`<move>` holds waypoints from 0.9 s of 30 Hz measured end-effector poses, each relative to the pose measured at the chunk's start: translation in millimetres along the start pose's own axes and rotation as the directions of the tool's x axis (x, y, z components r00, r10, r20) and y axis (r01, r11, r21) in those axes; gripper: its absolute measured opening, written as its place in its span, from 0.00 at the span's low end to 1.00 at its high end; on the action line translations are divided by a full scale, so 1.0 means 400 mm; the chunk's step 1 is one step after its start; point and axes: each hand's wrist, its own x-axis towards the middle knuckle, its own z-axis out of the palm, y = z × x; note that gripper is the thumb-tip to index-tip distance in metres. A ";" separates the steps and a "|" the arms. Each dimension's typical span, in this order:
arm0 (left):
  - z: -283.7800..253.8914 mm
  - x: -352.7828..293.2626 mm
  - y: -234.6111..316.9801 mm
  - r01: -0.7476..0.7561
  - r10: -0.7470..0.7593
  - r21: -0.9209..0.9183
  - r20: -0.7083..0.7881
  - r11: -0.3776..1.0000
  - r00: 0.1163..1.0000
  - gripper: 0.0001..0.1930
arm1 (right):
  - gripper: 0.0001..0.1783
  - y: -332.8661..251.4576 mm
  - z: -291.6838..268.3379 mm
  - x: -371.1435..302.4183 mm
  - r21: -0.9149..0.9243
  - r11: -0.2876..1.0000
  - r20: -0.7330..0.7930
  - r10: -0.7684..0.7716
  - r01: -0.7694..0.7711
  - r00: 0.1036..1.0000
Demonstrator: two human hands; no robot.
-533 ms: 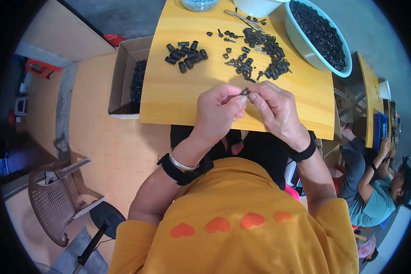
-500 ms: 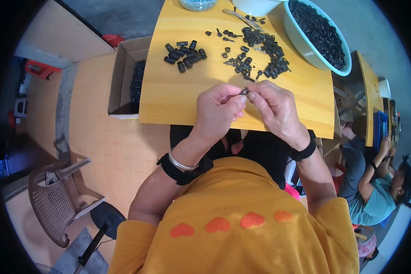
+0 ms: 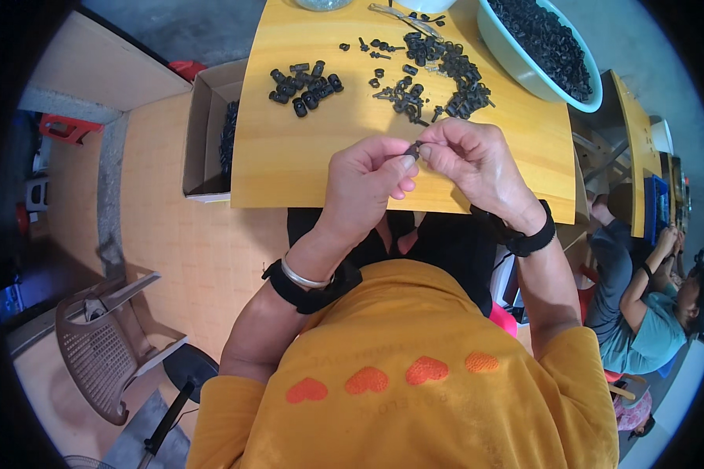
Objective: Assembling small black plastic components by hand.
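Observation:
My left hand [image 3: 368, 180] pinches a small black plastic part [image 3: 412, 150] between thumb and fingers, over the near edge of the yellow wooden table [image 3: 289, 160]. My right hand [image 3: 477, 160] closes its thumb and forefinger on the same part's other end, so both hands meet there; its exact shape is mostly covered by fingertips. Beyond my left hand lies a group of black barrel-shaped cord locks [image 3: 308, 92]. Past my right hand spreads a heap of loose black plastic pieces [image 3: 461, 82], some of them thin pins with heads.
A pale blue basin [image 3: 516, 84] full of black pieces stands at the table's far right. A metal tool [image 3: 405, 19] lies at the back. Left of the table sits a cardboard box [image 3: 202, 129]; a brown chair [image 3: 94, 352] is lower left. A co-worker [image 3: 649, 336] sits at right.
The view has shifted slightly, so the table items appear higher and a little left. My right hand has tilted, its fingertips rising a little over the part that both hands still grip.

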 end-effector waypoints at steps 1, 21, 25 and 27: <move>-0.001 0.001 -0.003 0.002 -0.002 -0.019 0.004 1.000 1.000 0.08 | 0.05 0.000 -0.001 0.000 0.004 1.000 0.008 0.001 -0.001 1.000; 0.005 0.007 -0.008 0.040 -0.039 -0.069 0.023 0.997 0.999 0.07 | 0.04 0.003 -0.006 0.008 -0.124 0.990 0.037 -0.067 0.071 0.997; 0.000 0.014 -0.010 0.042 -0.043 -0.098 -0.009 0.994 0.999 0.07 | 0.07 -0.005 0.013 -0.003 -0.218 0.959 -0.011 -0.188 0.181 0.982; -0.001 0.016 -0.013 0.039 -0.041 -0.104 -0.013 0.994 0.999 0.07 | 0.09 -0.013 0.017 -0.012 -0.280 0.944 0.009 -0.178 0.174 0.984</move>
